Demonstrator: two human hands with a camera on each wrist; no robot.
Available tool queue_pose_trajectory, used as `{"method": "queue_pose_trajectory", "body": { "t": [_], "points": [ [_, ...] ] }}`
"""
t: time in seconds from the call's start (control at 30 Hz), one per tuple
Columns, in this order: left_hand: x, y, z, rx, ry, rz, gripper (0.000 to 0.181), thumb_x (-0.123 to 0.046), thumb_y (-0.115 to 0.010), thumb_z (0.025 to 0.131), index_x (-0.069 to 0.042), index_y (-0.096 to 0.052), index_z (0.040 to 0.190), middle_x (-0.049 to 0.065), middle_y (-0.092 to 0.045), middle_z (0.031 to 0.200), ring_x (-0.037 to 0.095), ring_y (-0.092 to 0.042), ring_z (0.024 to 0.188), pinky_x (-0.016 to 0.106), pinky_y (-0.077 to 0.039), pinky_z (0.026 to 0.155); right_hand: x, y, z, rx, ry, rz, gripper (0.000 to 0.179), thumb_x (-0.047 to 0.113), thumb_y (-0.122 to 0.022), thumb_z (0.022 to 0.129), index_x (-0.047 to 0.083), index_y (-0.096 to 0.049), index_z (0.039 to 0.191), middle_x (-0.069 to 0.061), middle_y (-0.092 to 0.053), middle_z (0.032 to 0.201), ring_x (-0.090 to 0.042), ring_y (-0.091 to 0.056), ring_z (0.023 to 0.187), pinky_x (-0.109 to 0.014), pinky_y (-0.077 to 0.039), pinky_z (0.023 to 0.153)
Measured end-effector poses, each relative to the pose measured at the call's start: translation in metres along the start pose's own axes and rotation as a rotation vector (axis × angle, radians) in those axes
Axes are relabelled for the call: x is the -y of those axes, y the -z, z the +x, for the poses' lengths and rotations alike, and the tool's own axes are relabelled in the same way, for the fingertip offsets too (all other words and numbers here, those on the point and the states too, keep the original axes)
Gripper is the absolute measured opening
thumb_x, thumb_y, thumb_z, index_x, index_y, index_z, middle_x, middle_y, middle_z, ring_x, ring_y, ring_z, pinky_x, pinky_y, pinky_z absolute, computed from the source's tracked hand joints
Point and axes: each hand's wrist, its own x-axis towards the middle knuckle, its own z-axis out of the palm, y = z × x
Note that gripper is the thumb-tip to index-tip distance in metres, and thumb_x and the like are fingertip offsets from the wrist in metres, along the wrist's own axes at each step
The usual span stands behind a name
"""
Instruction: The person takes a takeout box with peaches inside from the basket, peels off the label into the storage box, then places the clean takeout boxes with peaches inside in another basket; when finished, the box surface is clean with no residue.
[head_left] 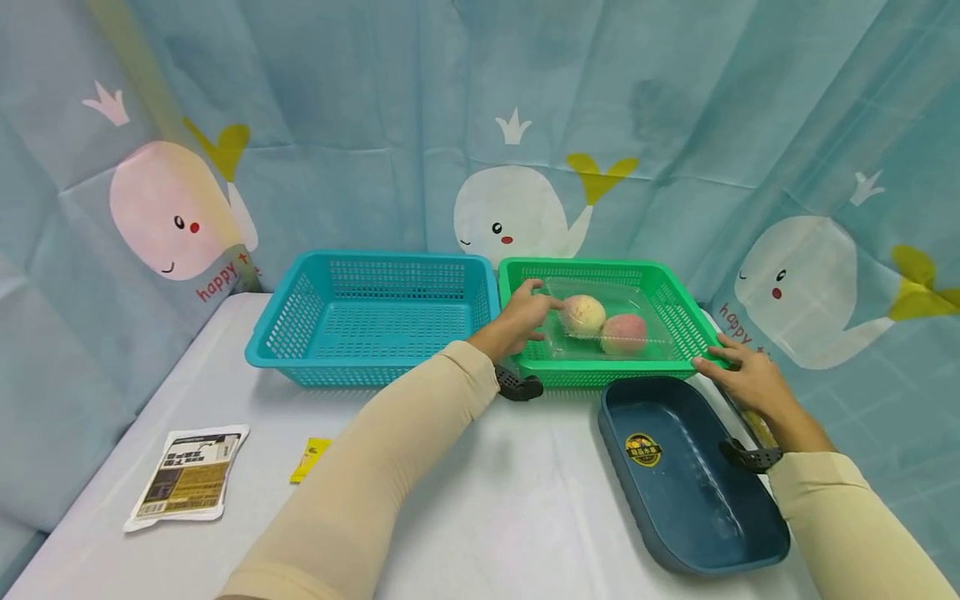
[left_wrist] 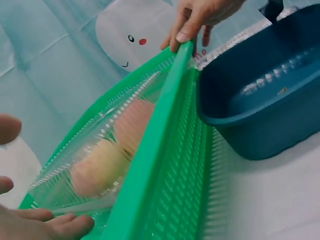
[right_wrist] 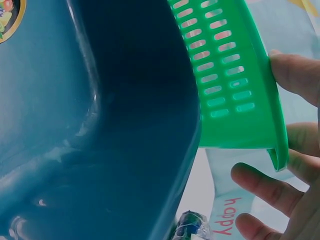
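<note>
A green basket (head_left: pixel 600 375) holds a clear plastic box (head_left: pixel 656 321) with two peaches (head_left: pixel 624 333) in it. My left hand (head_left: pixel 521 317) reaches over the basket's left end, fingers spread beside the box. In the left wrist view some fingertips (left_wrist: pixel 75 226) lie at the box's edge, while other fingers are held apart from it. At the basket's front right corner, my right hand (head_left: pixel 746 379) holds the rim (right_wrist: pixel 277 115) between thumb and fingers, with two other fingers loose below it.
A blue basket (head_left: pixel 288 364) stands left of the green one. A dark blue tub (head_left: pixel 693 475) sits in front of the green basket, under my right wrist. A white-edged packet (head_left: pixel 187 475) and a small yellow packet (head_left: pixel 309 460) lie at left. Behind hangs a whale-print curtain (head_left: pixel 360 183).
</note>
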Motion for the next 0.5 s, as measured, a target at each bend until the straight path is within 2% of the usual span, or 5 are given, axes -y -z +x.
{"method": "queue_pose_trajectory", "body": {
  "t": [0.1, 0.2, 0.3, 0.5],
  "points": [
    [-0.0004, 0.0019, 0.0013, 0.091, 0.054, -0.049, 0.074, -0.024, -0.058, 0.096, -0.020, -0.014, 0.156, 0.010, -0.014, 0.158, 0.042, -0.021, 0.139, 0.058, -0.027, 0.105, -0.0006, -0.0003, 0.0000, -0.001, 0.005, -0.001, 0.071, 0.048, -0.056, 0.094, -0.010, -0.049, 0.135, -0.026, -0.023, 0.152, -0.060, -0.030, 0.123, -0.067, -0.037, 0.084],
    [-0.0001, 0.0029, 0.0025, 0.150, 0.104, -0.081, 0.080, -0.032, -0.057, 0.096, -0.024, -0.005, 0.157, 0.009, -0.006, 0.160, 0.040, -0.010, 0.142, 0.060, -0.014, 0.109, -0.0004, -0.0002, -0.0001, 0.003, 0.012, -0.002, 0.071, 0.048, -0.056, 0.095, -0.010, -0.049, 0.134, -0.027, -0.024, 0.152, -0.060, -0.029, 0.124, -0.067, -0.036, 0.085],
    [0.0010, 0.0036, 0.0022, 0.154, 0.107, -0.083, 0.083, -0.037, -0.058, 0.095, -0.028, -0.002, 0.156, 0.008, -0.005, 0.160, 0.036, -0.008, 0.143, 0.061, -0.011, 0.109, 0.0012, -0.0007, -0.0003, 0.012, 0.017, 0.000, 0.070, 0.047, -0.055, 0.095, -0.011, -0.049, 0.133, -0.027, -0.024, 0.151, -0.061, -0.027, 0.125, -0.070, -0.031, 0.089],
    [-0.0015, 0.0085, -0.0060, 0.159, 0.051, -0.123, 0.083, -0.036, -0.058, 0.095, -0.029, -0.002, 0.156, 0.013, -0.011, 0.158, 0.037, -0.013, 0.142, 0.061, -0.017, 0.108, 0.0015, 0.0002, -0.0012, 0.016, 0.026, -0.012, 0.070, 0.045, -0.055, 0.096, -0.014, -0.046, 0.134, -0.031, -0.025, 0.149, -0.061, -0.026, 0.125, -0.073, -0.027, 0.091]
  ]
}}
